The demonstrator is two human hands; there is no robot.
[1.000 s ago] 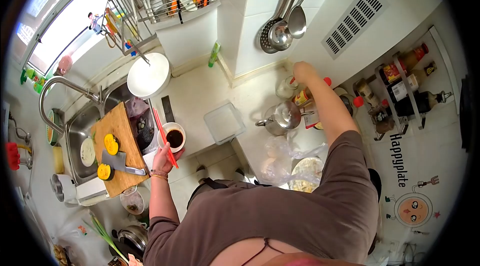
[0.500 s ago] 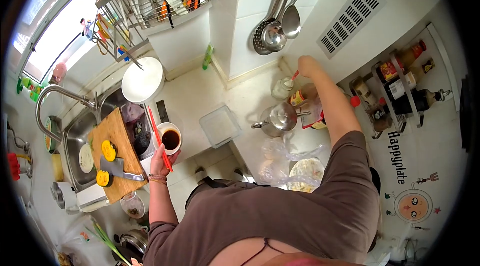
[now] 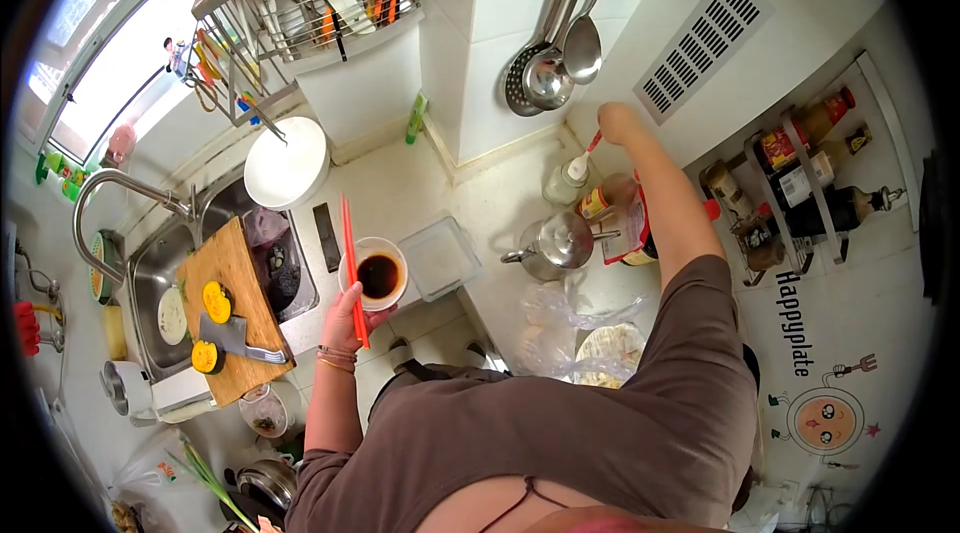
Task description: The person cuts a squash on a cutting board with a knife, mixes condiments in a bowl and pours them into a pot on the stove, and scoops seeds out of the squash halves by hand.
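My left hand (image 3: 345, 318) holds a small white bowl (image 3: 400, 255) with dark liquid (image 3: 378, 276) in it, and a pair of red chopsticks (image 3: 350, 243) lies upright along the bowl's left side in the same hand. At the upper right, my right hand (image 3: 619, 123) is closed on the red handle (image 3: 595, 141) of a small spoon. The spoon's white end (image 3: 577, 169) is at the mouth of a glass jar (image 3: 562, 183). A steel pot (image 3: 562, 241) and a bottle with a yellow-red label (image 3: 594, 203) stand close to the jar.
A cutting board (image 3: 240, 293) with a cleaver (image 3: 225, 333) and cut yellow pieces (image 3: 217, 301) lies over the sink (image 3: 146, 273). A white bowl (image 3: 287, 163) stands behind it. A clear container (image 3: 436, 258) is on the counter, with plastic bags (image 3: 550, 348) nearer me. Ladles (image 3: 548, 81) hang above.
My left hand has moved right with the bowl and chopsticks, toward the clear container. My right hand has lifted the spoon, and its white end now shows at the jar's mouth.
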